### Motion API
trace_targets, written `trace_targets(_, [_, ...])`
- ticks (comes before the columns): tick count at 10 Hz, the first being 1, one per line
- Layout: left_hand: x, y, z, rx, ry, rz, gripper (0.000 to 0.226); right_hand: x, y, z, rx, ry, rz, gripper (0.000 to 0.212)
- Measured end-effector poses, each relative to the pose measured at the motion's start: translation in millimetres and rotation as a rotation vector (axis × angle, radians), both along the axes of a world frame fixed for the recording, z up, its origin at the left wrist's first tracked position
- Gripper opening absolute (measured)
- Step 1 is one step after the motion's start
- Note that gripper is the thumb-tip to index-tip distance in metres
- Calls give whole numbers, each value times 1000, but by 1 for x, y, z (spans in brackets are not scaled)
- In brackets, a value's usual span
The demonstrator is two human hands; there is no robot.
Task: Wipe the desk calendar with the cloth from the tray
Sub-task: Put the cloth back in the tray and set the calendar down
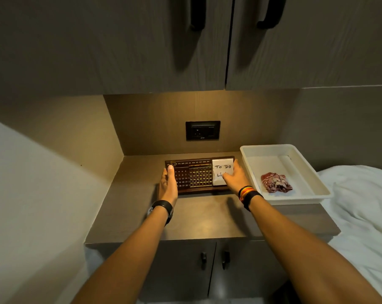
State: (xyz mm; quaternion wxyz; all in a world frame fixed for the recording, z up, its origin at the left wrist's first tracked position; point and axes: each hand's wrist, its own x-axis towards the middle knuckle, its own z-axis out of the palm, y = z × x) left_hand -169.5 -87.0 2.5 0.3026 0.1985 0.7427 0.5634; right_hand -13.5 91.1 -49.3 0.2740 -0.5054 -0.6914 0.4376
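Observation:
A dark wooden desk calendar (196,175) with gold numbers and a white "To Do List" pad stands on the brown counter near the back wall. My left hand (168,183) grips its left end, thumb on the front face. My right hand (234,177) holds its right end, with the fingers over the white pad. A crumpled red and white cloth (276,182) lies in a white plastic tray (313,172) to the right of the calendar, apart from both hands.
The counter (203,218) sits in a niche with a side wall on the left and a black wall socket (202,130) behind. Upper cabinet doors with black handles hang overhead. Lower cabinet doors are below. White bedding (365,207) lies at the right.

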Motion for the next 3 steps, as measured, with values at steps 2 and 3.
trace_targets(2, [-6,-20,3,-87,211,-100,65,13,-50,37,-34,72,-10,74])
trace_targets(3, [-10,-31,-10,-38,426,-138,66,41,-110,36,-23,142,-38,71])
